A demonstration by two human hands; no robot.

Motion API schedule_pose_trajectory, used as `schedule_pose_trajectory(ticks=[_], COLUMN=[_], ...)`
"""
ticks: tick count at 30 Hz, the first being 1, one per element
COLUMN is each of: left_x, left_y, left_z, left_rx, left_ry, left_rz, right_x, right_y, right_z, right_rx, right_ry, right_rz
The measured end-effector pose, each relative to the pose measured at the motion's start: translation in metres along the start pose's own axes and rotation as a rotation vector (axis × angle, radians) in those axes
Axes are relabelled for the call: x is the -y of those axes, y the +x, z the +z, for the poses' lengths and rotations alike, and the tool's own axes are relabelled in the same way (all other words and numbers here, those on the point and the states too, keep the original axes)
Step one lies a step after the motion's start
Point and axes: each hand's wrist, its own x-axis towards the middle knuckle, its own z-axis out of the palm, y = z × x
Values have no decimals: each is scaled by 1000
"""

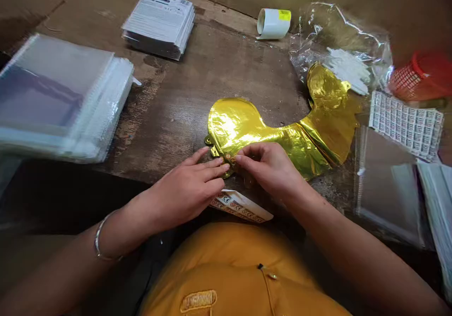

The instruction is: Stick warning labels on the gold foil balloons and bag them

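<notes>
Lying on the dark brown wooden table (190, 85), a curved piece of shiny gold foil (235, 118) meets the hands at its near left edge; the left hand (192, 184) rests there with fingers stretched out; the right hand (270, 165) has thumb and forefinger close together beside them, though whether they clamp anything I cannot tell; just below is a white sheet printed with CE marks (243, 207); farther back sits a stack of white printed cards (158, 17).
</notes>
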Motion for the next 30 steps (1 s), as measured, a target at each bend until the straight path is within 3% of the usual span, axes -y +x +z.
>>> schedule_pose_trajectory(ticks=[22, 27, 30], left_x=[-2, -4, -3], left_y=[4, 4, 3], left_z=[-3, -2, 0], left_rx=[-7, -23, -36], left_ry=[6, 6, -7], left_rz=[-18, -38, -56], right_x=[1, -1, -3], right_y=[7, 8, -3], right_z=[7, 4, -3], right_rx=[-27, -178, -460], right_ry=[-263, -559, -853], right_rz=[66, -47, -184])
